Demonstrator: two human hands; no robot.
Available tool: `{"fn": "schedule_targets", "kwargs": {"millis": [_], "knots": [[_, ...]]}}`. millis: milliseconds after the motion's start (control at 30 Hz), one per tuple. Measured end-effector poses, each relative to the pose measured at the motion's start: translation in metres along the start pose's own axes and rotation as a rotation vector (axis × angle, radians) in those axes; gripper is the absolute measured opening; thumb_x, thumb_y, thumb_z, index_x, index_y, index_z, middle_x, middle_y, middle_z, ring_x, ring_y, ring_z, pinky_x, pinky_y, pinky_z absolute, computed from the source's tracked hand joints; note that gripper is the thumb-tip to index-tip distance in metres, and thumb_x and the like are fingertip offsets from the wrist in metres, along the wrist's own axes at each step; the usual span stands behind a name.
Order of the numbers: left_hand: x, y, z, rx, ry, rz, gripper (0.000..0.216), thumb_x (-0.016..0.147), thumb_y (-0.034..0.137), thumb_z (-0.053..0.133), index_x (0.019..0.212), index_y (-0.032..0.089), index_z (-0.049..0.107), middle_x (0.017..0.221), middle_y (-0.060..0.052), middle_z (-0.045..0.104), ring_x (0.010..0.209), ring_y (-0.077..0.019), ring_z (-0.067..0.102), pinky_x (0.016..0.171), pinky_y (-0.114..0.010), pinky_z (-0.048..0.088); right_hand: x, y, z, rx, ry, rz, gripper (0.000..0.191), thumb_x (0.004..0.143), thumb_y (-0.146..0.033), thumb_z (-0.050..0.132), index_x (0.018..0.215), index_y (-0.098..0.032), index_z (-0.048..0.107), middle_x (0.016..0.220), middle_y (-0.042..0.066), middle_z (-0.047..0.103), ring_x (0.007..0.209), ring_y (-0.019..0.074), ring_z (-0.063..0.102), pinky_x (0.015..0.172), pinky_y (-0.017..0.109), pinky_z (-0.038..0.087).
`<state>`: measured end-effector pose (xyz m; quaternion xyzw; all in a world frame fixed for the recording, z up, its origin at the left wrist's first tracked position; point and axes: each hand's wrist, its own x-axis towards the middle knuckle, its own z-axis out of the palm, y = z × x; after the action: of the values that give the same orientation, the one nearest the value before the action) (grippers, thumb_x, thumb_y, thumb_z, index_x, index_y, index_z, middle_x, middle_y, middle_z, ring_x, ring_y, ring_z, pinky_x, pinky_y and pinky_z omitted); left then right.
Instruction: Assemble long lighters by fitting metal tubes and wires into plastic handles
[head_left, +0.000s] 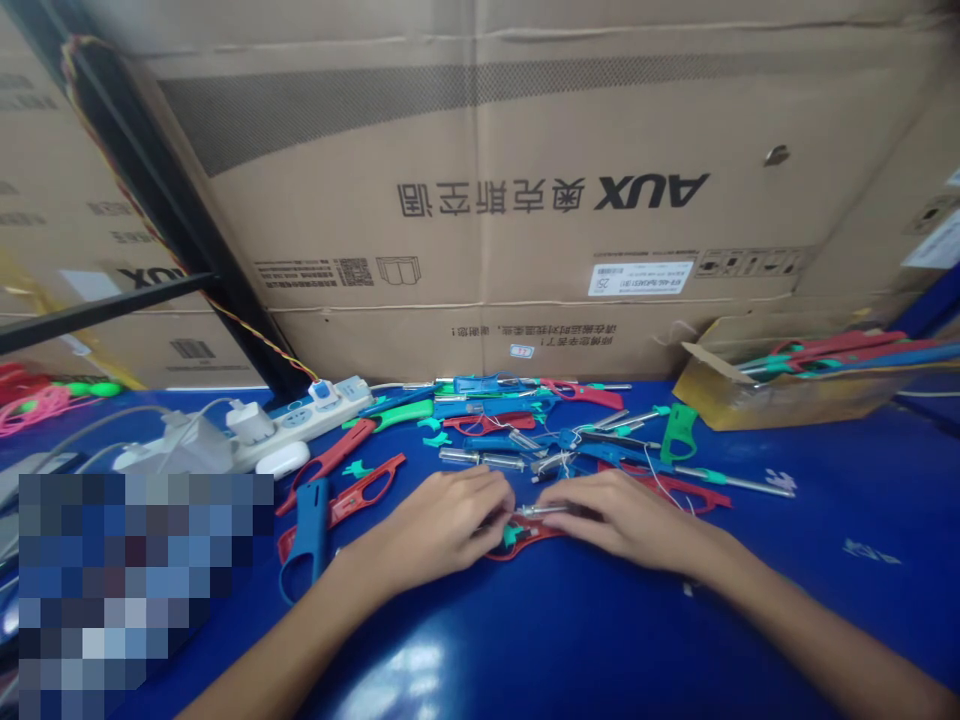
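Observation:
My left hand [442,525] and my right hand [626,515] meet over the blue table [570,640], fingers curled. Between them lies a red plastic clipper handle [525,540] with a green insert, and a thin metal blade piece [541,510] spans from one hand's fingertips to the other's. Both hands pinch this assembly. Just beyond them is a scattered pile of red, blue and green handles and metal blades [525,430].
A white power strip [300,425] with plugs sits at left. A shallow cardboard tray [780,395] with more handles stands at right. Large cardboard boxes [487,180] wall off the back. A blurred patch covers the lower left.

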<state>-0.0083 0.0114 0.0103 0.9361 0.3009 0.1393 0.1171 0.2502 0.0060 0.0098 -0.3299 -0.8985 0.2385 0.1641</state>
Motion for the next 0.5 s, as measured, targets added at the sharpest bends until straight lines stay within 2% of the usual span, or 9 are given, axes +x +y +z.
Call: {"fn": "schedule_targets", "kwargs": {"millis": [500], "knots": [[0.0012,0.0013,-0.0025,0.007,-0.004,0.012,0.008,0.098,0.018,0.049,0.094,0.019,0.055,0.089,-0.001,0.062,0.077,-0.0141,0.057,0.066,-0.028,0.044,0.0008,-0.0010,0.0021,0.023,-0.011,0.009,0.027,0.103,-0.039,0.047,0.109,-0.024,0.069,0.100,0.000,0.074,0.086,0.0135,0.068,0.075,0.027,0.046]]}}
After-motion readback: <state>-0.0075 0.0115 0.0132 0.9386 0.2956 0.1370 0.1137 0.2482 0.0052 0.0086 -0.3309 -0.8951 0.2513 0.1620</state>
